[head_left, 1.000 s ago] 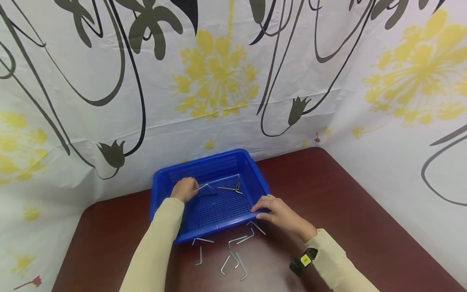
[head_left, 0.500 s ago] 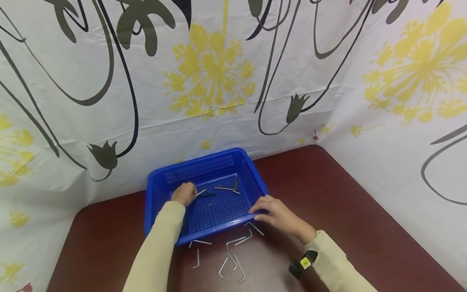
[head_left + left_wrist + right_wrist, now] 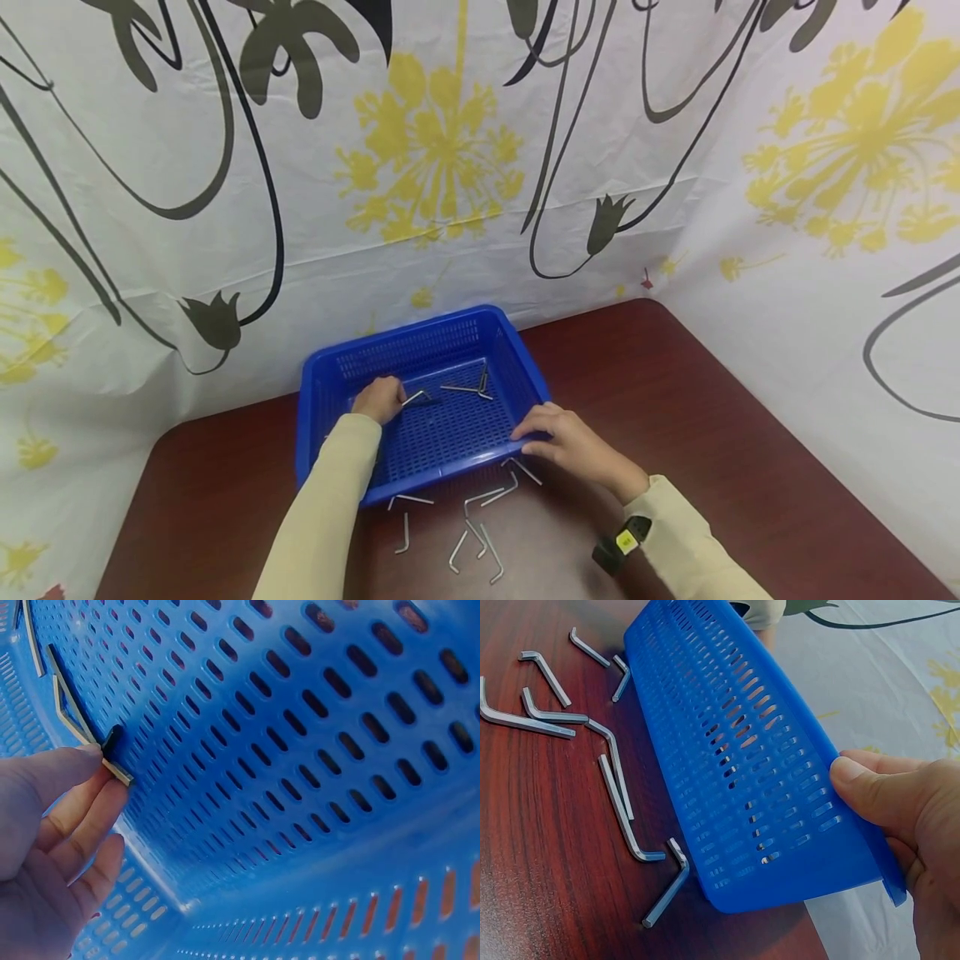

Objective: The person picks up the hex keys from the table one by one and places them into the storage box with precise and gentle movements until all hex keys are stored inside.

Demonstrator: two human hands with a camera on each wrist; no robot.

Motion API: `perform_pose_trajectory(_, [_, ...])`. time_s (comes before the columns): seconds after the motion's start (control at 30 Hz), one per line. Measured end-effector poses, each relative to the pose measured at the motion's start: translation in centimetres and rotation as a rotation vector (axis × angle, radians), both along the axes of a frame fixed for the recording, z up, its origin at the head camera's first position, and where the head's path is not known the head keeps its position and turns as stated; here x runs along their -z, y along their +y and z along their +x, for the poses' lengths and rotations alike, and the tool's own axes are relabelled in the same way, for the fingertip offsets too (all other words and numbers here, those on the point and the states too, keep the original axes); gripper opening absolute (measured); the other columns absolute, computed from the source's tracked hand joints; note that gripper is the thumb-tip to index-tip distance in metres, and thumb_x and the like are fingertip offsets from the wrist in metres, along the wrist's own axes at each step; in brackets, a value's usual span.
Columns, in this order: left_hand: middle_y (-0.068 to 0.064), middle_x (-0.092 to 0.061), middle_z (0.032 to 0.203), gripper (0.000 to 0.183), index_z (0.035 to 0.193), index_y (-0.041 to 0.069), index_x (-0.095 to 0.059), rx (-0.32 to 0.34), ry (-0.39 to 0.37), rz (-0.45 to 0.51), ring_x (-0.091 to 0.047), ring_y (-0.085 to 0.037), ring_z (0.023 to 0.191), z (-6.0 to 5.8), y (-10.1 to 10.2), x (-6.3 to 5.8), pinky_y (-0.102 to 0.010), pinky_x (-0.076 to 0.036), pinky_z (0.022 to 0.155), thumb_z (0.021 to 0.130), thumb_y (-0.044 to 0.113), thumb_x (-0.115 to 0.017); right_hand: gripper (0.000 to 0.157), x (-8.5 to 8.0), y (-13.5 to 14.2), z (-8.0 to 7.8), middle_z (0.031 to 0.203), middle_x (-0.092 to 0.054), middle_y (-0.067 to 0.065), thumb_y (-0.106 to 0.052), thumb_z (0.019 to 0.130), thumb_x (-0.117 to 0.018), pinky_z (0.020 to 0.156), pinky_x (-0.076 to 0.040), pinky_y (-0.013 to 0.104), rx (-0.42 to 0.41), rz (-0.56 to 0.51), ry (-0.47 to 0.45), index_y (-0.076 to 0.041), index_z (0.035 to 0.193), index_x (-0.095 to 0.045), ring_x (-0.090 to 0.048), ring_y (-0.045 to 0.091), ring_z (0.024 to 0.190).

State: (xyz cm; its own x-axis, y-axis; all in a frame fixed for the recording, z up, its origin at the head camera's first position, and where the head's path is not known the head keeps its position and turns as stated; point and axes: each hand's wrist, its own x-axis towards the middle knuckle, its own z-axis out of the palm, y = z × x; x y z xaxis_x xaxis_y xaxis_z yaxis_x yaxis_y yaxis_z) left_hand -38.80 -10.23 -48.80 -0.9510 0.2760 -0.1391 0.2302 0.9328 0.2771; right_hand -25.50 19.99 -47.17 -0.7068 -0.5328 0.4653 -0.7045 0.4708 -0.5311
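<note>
My left hand (image 3: 379, 400) reaches down inside a blue plastic basket (image 3: 442, 473), near the perforated floor. Between its thumb and fingers it pinches a silver hex key (image 3: 66, 716), whose bent end points away from the hand. A dark hex key (image 3: 63, 679) lies on the basket floor right beside the pinched one, partly overlapped by it. With the thumb on the rim and fingers curled around the wall, my right hand (image 3: 566, 439) grips the basket's near right corner. Further right in the basket lie several other hex keys (image 3: 459, 387).
Several silver L-shaped hex keys (image 3: 491, 554) are scattered on the dark red table (image 3: 637, 375) in front of the basket. A white patterned sheet (image 3: 450, 275) hangs behind the table. A watch (image 3: 626, 542) sits on the right wrist.
The left hand has lowered slightly with the hex key, bringing it down beside the dark one. Over the last half second little moves. The right hand keeps its grip on the basket.
</note>
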Motion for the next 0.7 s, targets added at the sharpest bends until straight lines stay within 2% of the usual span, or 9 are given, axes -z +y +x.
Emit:
perform_pose_trajectory(0.27, [-0.008, -0.067, 0.091, 0.010, 0.090, 0.005, -0.070, 0.008, 0.027, -0.012, -0.063, -0.025, 0.082, 0.1, -0.3, -1.0, -0.039, -0.052, 0.072, 0.082, 0.001, -0.064, 0.015, 0.0, -0.1, 0.1, 0.090, -0.064, -0.003, -0.006, 0.080, -0.071, 0.077, -0.048, 0.031, -0.005, -0.006, 0.011, -0.008, 0.095, -0.070, -0.056, 0.013, 0.089])
perform_pose_trajectory(0.5, [-0.009, -0.067, 0.090, 0.009, 0.091, 0.004, -0.069, 0.043, 0.084, -0.025, -0.063, -0.025, 0.083, 0.2, 0.2, -3.1, -0.039, -0.051, 0.074, 0.084, 0.003, -0.063, 0.014, -0.1, 0.0, 0.2, 0.090, -0.063, -0.004, -0.006, 0.081, -0.070, 0.078, -0.048, 0.031, 0.003, 0.003, 0.003, -0.008, 0.095, -0.070, -0.056, 0.013, 0.090])
perform_pose_trajectory(0.7, [-0.010, -0.067, 0.094, 0.011, 0.094, 0.003, -0.069, 0.055, 0.084, -0.011, -0.063, -0.026, 0.085, 0.7, 0.5, -4.8, -0.040, -0.051, 0.076, 0.085, 0.004, -0.062, 0.015, -0.4, 0.0, 0.1, 0.091, -0.063, -0.003, -0.006, 0.080, -0.071, 0.078, -0.047, 0.031, -0.010, 0.054, 0.012, -0.007, 0.095, -0.070, -0.056, 0.014, 0.090])
